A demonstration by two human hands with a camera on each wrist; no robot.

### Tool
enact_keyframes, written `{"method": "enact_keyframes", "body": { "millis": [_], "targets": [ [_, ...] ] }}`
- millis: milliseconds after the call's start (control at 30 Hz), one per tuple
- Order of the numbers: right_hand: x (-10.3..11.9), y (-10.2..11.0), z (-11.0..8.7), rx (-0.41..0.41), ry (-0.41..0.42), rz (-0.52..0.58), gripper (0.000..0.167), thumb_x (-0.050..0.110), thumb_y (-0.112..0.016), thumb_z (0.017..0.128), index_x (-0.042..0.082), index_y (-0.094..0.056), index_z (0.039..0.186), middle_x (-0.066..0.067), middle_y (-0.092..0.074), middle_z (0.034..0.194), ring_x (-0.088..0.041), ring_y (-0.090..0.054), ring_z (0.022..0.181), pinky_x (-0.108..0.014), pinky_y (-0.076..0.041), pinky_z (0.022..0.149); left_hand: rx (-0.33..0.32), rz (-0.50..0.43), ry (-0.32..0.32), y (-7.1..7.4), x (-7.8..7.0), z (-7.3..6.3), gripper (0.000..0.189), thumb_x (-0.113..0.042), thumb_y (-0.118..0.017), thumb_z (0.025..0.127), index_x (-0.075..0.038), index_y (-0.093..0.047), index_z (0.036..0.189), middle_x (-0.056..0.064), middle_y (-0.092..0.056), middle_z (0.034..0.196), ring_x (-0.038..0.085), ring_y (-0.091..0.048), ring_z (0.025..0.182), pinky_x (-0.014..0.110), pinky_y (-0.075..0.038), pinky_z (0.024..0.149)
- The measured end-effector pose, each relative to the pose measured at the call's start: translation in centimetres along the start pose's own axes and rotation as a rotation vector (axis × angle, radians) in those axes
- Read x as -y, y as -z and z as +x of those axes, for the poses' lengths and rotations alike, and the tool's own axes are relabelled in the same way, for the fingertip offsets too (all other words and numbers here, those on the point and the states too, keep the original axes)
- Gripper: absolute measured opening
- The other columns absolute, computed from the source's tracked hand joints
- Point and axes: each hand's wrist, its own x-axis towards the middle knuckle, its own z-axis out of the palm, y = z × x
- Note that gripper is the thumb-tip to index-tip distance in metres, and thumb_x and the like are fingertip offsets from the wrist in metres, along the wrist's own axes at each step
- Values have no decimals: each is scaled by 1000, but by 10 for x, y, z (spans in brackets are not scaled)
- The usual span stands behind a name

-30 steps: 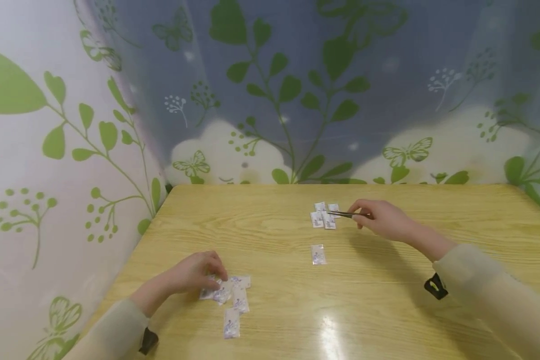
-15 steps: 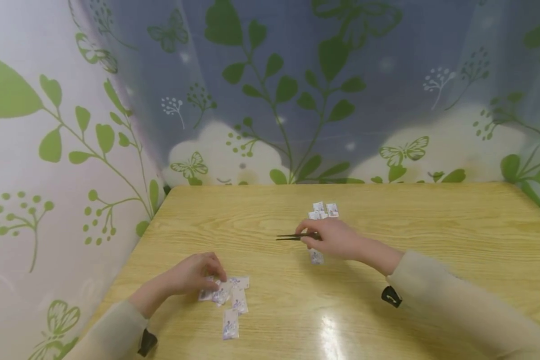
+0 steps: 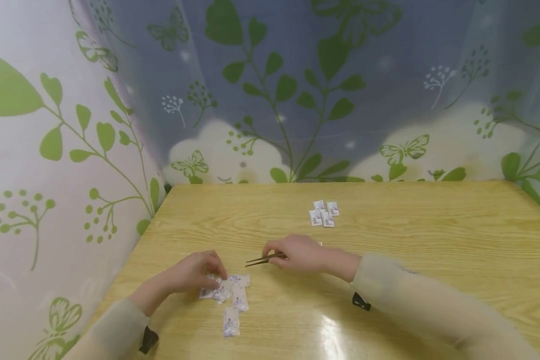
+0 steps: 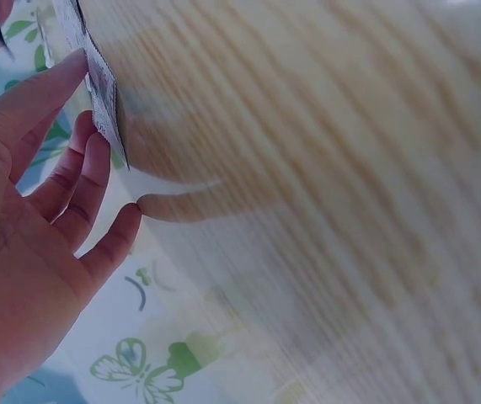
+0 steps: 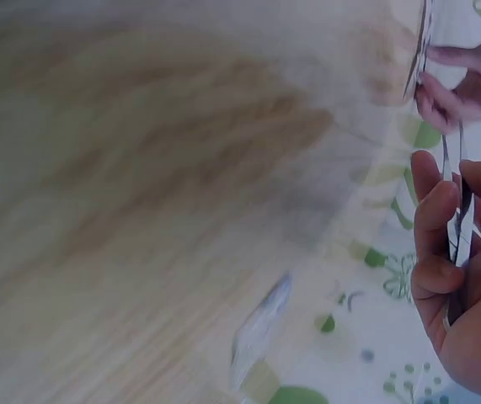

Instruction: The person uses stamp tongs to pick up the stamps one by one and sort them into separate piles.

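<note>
My right hand (image 3: 299, 254) grips a pair of dark tweezers (image 3: 266, 258) above the middle of the table, tips apart with nothing between them, pointing left. To their left, my left hand (image 3: 198, 272) rests its fingertips on a loose cluster of small white printed packets (image 3: 239, 299). The left wrist view shows its fingers (image 4: 88, 181) lightly bent, touching the edge of one packet (image 4: 104, 88). A lone packet (image 3: 231, 321) lies at the near end of the cluster. Another packet (image 5: 261, 328) is mostly hidden behind the right hand in the head view.
Several packets (image 3: 316, 218) lie grouped near the back of the wood-grain table (image 3: 409, 215). A leaf-patterned cloth (image 3: 252, 100) hangs behind the table and along its left side.
My right hand has moved left and nearer with the tweezers, from the back group of packets toward the left cluster. The left hand has stayed in place.
</note>
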Motion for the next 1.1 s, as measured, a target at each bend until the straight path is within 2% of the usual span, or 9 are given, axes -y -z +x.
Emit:
{"method": "enact_keyframes", "body": {
  "millis": [67, 300, 700, 1100],
  "targets": [
    [5, -3, 4, 12, 15, -19, 17, 21, -58, 98, 19, -65, 113, 9, -65, 83, -5, -56, 69, -27, -46, 61, -1, -1, -2, 0, -1, 0, 17, -10, -77, 80, -22, -72, 90, -11, -58, 94, 15, -57, 95, 42, -45, 90],
    [18, -10, 10, 50, 49, -21, 12, 20, -60, 97, 18, -66, 107, 10, -62, 76, -5, -52, 62, -24, -43, 59, 2, 3, 5, 1, -2, 0, 17, -9, -77, 80, -22, -72, 90, -10, -58, 94, 15, -57, 95, 43, -45, 89],
    [22, -25, 19, 77, 47, -38, 9, 19, -61, 96, 17, -66, 104, 9, -62, 77, -4, -51, 63, -23, -43, 58, 0, -1, 6, 1, -1, 0, 16, -9, -77, 80, -22, -73, 89, -11, -58, 93, 13, -56, 93, 40, -46, 87],
    [28, -31, 26, 87, 52, -59, 8, 22, -58, 98, 19, -63, 104, 11, -55, 69, -5, -48, 56, -21, -40, 53, -1, -15, 0, 2, -4, -2, 16, -8, -76, 81, -21, -73, 89, -10, -58, 94, 15, -57, 93, 40, -46, 87]
  ]
}}
